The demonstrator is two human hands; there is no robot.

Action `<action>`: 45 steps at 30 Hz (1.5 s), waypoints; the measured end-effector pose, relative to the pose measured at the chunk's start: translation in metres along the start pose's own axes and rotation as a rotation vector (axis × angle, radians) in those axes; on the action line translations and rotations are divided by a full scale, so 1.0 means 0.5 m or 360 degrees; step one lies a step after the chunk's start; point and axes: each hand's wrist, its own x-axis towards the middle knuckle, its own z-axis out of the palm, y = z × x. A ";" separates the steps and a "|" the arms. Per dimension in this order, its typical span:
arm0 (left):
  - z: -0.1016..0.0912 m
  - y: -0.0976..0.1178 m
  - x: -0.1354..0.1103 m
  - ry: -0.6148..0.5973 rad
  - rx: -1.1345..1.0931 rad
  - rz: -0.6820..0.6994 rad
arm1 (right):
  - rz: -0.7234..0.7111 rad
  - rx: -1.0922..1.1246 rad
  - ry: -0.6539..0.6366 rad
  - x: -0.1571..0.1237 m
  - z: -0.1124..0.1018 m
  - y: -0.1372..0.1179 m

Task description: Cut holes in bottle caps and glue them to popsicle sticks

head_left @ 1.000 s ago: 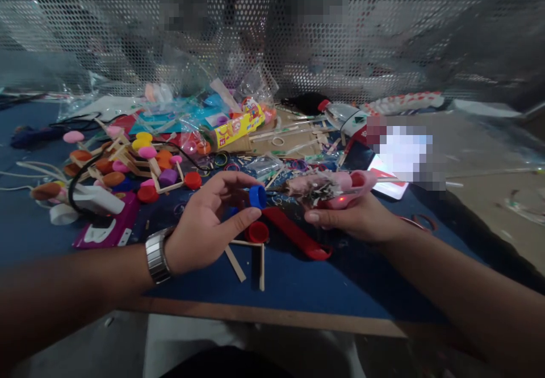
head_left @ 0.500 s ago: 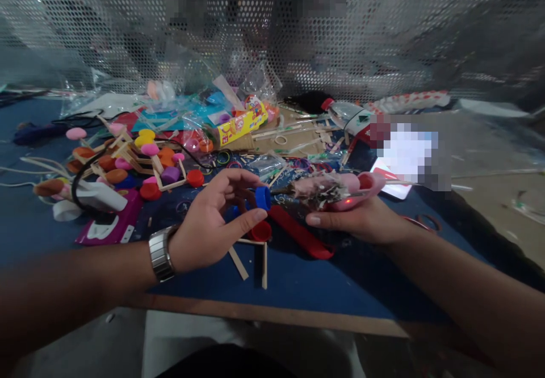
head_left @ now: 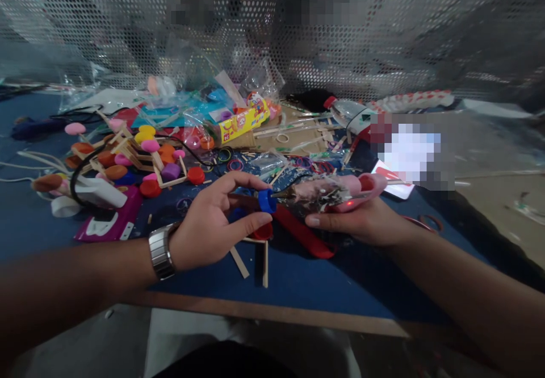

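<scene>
Between the thumb and fingers of my left hand (head_left: 217, 219) is a blue bottle cap (head_left: 267, 201). My right hand (head_left: 361, 219) grips a pink hot glue gun (head_left: 340, 190) with a small red light lit and clear, messy wrapping round its front. The gun's nozzle tip is at the right rim of the cap; whether it touches is too small to tell. Below my left hand, a red cap (head_left: 261, 232) sits by thin wooden sticks (head_left: 265, 264), partly hidden by my fingers. A long red strip-like object (head_left: 306, 236) lies beneath the gun.
To the left stand stick pieces with coloured caps and pink pads (head_left: 149, 156), beside a purple packet (head_left: 113, 216) with a white adapter and cable. Behind lie a yellow wrapper (head_left: 242, 121), plastic bags and a bottle (head_left: 347, 114). A lit phone (head_left: 404, 156) is at right.
The glue gun's nozzle and the blue cap have come together, the cap shifting slightly right and turning a little. Both hands keep their holds.
</scene>
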 end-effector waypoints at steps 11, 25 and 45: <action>0.000 -0.006 -0.001 -0.0009 -0.0062 0.0054 | -0.0042 -0.0061 -0.0017 0.004 0.002 0.005; 0.000 -0.008 -0.002 -0.0023 -0.0048 0.0080 | -0.0075 -0.0073 -0.0025 0.003 -0.001 0.001; -0.003 -0.008 -0.003 -0.0004 0.0134 0.0088 | 0.0013 -0.0130 0.0003 0.005 0.003 -0.005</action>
